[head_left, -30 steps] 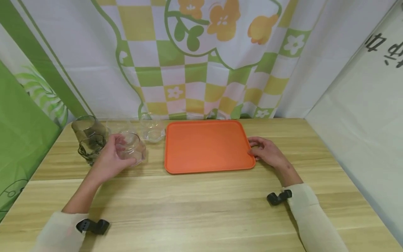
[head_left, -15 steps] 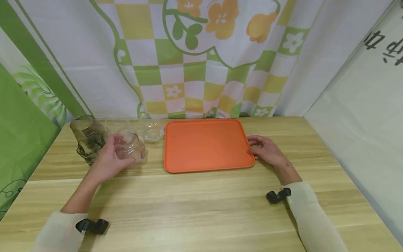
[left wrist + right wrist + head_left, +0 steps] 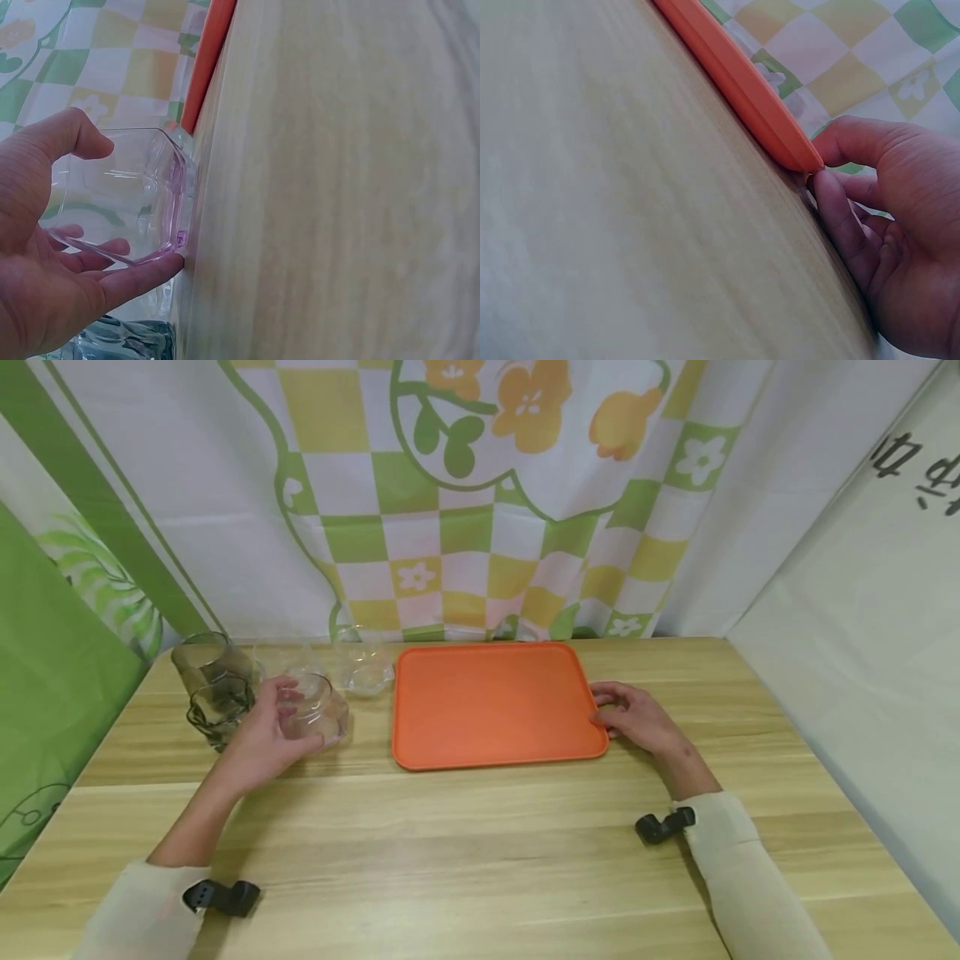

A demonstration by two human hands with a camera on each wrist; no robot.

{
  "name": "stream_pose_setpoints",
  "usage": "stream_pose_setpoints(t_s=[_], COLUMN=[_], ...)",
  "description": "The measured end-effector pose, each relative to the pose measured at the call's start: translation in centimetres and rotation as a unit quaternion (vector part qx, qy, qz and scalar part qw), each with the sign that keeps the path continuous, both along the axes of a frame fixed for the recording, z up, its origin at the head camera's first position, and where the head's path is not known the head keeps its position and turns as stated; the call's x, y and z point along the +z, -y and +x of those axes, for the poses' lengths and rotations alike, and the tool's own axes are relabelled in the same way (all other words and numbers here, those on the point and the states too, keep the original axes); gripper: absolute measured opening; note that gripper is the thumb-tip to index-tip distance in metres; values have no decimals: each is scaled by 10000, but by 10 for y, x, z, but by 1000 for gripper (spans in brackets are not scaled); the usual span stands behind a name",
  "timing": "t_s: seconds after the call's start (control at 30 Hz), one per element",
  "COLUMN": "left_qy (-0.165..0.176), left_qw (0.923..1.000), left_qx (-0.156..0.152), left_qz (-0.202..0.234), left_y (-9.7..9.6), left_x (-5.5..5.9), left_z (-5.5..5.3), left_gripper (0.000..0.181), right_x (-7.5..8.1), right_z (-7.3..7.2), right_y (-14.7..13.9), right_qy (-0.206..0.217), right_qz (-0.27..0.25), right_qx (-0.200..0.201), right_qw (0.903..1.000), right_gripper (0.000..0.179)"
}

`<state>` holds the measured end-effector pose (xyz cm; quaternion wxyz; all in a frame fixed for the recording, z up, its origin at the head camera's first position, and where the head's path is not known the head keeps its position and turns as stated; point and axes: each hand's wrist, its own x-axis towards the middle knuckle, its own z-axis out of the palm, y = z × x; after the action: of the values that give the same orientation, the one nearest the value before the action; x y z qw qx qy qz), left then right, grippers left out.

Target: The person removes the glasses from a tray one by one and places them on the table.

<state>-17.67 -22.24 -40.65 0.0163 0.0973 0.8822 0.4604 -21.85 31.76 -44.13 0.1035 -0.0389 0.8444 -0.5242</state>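
My left hand grips a clear, angular drinking glass at the left of the table, thumb on one side and fingers on the other. The left wrist view shows this glass up close, its base tinged pink and right at the tabletop. An orange rectangular tray lies flat in the middle. At its right edge my right hand pinches the rim between thumb and fingers. In the right wrist view, the fingertips meet at the corner of the tray.
Two smoky dark glasses, a taller one and a wavy one, stand left of my left hand. More clear glasses stand behind, beside the tray. A patterned curtain hangs along the table's back edge.
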Motion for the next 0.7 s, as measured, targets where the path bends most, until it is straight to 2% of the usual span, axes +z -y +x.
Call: stream_pose_setpoints(t_s=[0.4, 0.5, 0.7], left_qy=[-121, -351, -1105], left_qw=[9998, 9993, 9932], left_qx=[-41, 30, 224], left_qz=[164, 91, -292], left_y=[2, 2, -5], left_x=[-4, -2, 7], left_z=[2, 5, 13], left_gripper=[101, 102, 95], right_x=[0, 1, 10], right_z=[1, 2, 4], right_y=[1, 0, -1], right_qy=[85, 135, 251], right_qz=[-140, -198, -149], right_qx=[84, 100, 262], right_qw=[9998, 9997, 9992], right_gripper=[60, 59, 65])
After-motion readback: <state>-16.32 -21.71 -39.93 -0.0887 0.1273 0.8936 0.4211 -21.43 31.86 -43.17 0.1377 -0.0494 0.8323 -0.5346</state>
